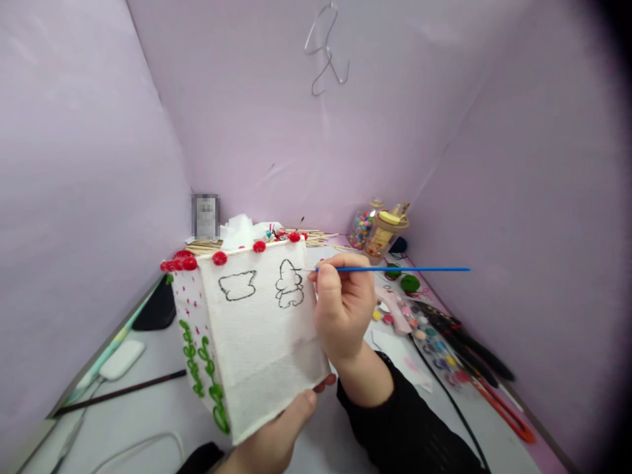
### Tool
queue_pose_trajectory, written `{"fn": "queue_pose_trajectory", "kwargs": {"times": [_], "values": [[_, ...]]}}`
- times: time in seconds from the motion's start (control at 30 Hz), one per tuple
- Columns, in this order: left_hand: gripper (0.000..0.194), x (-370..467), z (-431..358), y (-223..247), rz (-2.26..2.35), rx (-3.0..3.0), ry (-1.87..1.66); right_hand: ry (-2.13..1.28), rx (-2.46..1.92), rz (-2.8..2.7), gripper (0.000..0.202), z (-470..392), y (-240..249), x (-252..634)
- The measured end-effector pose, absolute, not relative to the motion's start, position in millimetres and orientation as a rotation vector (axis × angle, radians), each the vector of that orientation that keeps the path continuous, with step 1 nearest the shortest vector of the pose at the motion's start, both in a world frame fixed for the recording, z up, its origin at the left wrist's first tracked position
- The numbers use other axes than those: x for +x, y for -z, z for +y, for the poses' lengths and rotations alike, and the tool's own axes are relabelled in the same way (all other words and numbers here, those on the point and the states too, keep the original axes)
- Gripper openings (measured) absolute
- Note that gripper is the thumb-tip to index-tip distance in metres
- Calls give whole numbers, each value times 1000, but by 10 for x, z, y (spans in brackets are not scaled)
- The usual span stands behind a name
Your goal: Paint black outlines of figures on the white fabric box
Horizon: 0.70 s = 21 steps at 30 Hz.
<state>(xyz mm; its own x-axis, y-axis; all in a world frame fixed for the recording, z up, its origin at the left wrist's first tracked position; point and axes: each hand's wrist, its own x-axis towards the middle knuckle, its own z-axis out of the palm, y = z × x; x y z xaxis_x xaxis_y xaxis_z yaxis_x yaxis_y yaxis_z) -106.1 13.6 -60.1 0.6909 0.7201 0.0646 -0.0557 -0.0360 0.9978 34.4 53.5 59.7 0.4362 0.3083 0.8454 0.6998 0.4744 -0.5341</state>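
A white fabric-covered box point(261, 342) is held up, tilted, with red pompoms point(259, 247) along its top edge. Green looped vines point(215, 395) and small pink marks cover its left side. Two black outlines are on the front face, a wing-like shape point(237, 286) at left and a bow-like figure point(289, 286) at right. My left hand point(281, 428) grips the box's lower edge from below, its thumb on the front. Pinched in my right hand point(345, 303) is a thin blue brush point(409, 268), its tip at the right figure's upper part.
Behind the box lie wooden sticks point(320, 236) and white tissue point(241, 230). At back right stand a jar of colored beads point(362, 228) and a cup point(388, 234). Paint pots point(437, 345), pliers point(459, 336) and a cable point(444, 395) lie at right. A white mouse-like object point(122, 360) and dark stick point(123, 390) lie left.
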Motion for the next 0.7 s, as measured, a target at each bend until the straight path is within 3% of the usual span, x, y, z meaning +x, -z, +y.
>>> {"fn": "queue_pose_trajectory", "kwargs": {"times": [0.27, 0.5, 0.7], "values": [[61, -1064, 134, 638, 574, 1464, -653, 300, -1012, -1076, 10, 500, -638, 322], [77, -1068, 125, 491, 633, 1412, -626, 302, -990, -1238, 11, 464, -635, 343], [72, -1051, 127, 485, 584, 1374, -596, 315, -1016, -1259, 11, 483, -636, 334]]}}
